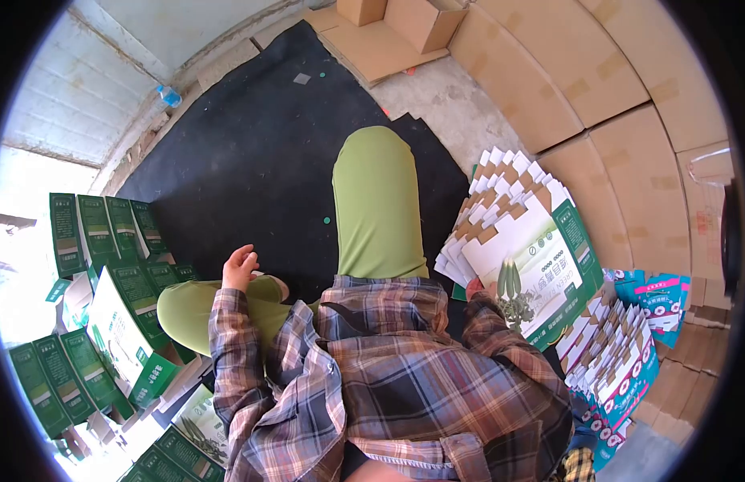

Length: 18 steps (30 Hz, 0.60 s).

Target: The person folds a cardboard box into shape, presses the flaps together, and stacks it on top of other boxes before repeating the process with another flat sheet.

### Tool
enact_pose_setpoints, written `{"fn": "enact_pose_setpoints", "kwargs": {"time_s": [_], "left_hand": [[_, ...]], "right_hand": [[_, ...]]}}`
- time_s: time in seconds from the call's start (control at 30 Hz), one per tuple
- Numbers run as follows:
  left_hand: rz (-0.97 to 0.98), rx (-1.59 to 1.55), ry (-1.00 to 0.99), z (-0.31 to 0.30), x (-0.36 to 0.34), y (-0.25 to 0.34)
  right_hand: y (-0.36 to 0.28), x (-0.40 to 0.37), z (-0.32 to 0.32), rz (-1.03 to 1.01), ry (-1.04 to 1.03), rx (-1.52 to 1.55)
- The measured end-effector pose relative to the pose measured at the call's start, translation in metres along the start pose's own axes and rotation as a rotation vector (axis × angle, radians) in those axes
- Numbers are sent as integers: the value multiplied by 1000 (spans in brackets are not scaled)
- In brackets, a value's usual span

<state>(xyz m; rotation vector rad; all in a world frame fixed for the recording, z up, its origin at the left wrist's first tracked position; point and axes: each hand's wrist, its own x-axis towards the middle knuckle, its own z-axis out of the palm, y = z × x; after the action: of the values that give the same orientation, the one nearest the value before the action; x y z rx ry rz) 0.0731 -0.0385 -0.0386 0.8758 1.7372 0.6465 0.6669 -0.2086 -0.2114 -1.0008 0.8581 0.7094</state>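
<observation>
My left hand is raised over my bent left knee, its fingers curled loosely and nothing visible between them. On the other side, my right hand is at the lower left edge of a stack of flattened white and green cartons, largely hidden by the top carton and my sleeve. The top carton shows a picture of green vegetables. Folded green boxes stand in rows at the left, beyond my left hand.
A black mat covers the floor ahead. Brown cardboard boxes are stacked at the right, above teal and pink cartons. An open brown box lies at the top. A blue bottle is near the wall.
</observation>
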Motion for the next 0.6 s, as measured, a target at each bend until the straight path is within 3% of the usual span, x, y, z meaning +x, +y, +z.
{"fn": "enact_pose_setpoints", "kwargs": {"time_s": [0.2, 0.37, 0.47, 0.6], "left_hand": [[30, 7, 2, 1, 2, -3], [113, 63, -48, 3, 4, -8], [156, 83, -75, 6, 4, -3], [203, 107, -72, 4, 2, 5]], "right_hand": [[-11, -4, 26, -69, -287, -33], [-23, -64, 110, -223, -110, 45], [-28, -81, 146, -273, -296, 57], [-4, -157, 184, -116, -431, 94]]}}
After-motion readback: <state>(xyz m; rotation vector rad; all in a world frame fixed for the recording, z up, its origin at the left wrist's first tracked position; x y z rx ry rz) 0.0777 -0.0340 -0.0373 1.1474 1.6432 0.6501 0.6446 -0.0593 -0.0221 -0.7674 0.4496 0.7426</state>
